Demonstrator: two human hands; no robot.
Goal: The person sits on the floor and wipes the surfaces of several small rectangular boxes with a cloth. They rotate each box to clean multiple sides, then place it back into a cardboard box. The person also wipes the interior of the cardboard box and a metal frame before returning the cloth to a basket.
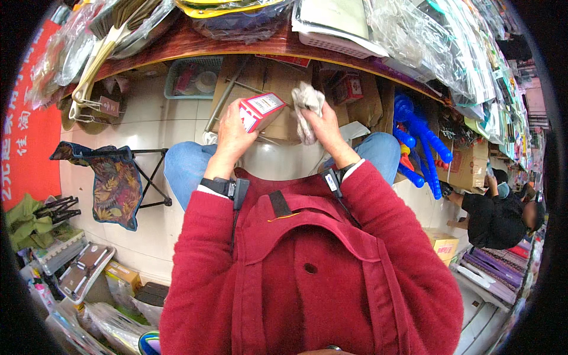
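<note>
Some cardboard (281, 80) behind the held box (263, 109)

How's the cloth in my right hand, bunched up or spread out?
Bunched up: the cloth shows crumpled folds in the right hand.

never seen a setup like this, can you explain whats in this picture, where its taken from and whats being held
There is no machine here: it's a person working bare-handed. The single picture comes from a wide fisheye camera on the person's head, looking down, so straight edges bend. The left hand holds a red and white box; the right hand grips a crumpled whitish cloth. Beyond them, a light blue basket and brown cardboard lie under a shelf loaded with plastic-wrapped goods. The floor is pale tile.
</note>
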